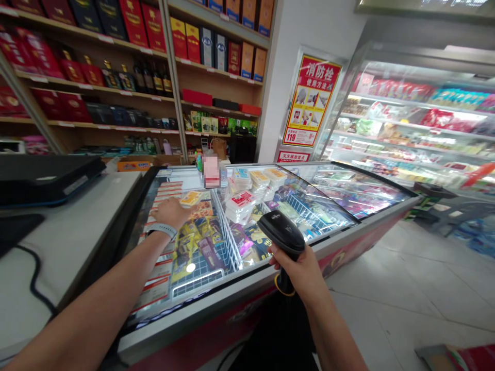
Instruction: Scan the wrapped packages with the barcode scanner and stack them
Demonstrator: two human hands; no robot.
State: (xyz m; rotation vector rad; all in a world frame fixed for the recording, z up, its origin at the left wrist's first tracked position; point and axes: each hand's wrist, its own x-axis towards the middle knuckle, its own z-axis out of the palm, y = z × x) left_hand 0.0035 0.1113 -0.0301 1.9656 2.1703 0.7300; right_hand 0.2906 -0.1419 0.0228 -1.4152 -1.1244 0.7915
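Observation:
My right hand (299,265) is wrapped round the handle of a black handheld scanner (284,232), whose head points up and left over the freezer's front edge. My left hand (172,211), with a pale watch on the wrist, is over the left part of the chest freezer (185,314), beside a small yellow-and-white pack (191,198); its fingers are partly spread and appear to hold nothing. Red-and-white price labels (158,288) run along the freezer's left side. White packs with a red label (242,203) are stacked right of a white wire divider (228,232).
At the left stands a white counter (88,221) with a black device (46,178) and a cable. Shelves of boxes and bottles (127,77) line the back wall. An open refrigerated display (417,118) is at the right, beyond the tiled floor (390,293).

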